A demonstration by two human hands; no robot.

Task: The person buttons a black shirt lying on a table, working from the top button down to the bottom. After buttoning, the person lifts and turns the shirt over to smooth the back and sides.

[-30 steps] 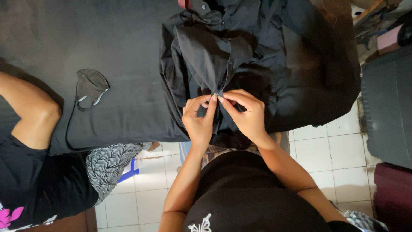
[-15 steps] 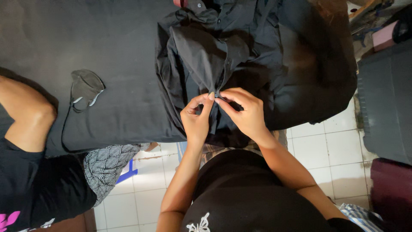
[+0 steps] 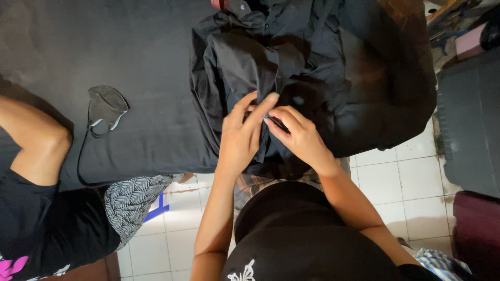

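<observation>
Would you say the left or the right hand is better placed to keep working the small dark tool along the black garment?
Right, probably. The right hand already pinches the small dark tool at its fingertips, tip on the black garment. The left hand lies flat on the cloth beside it, seemingly steadying it.

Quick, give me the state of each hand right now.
Left hand: open, fingers spread flat on the black shirt.
Right hand: closed, pinching a small dark tool against the shirt.

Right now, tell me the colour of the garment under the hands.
Black: the garment is a plain black shirt, seen best in the head view.
</observation>
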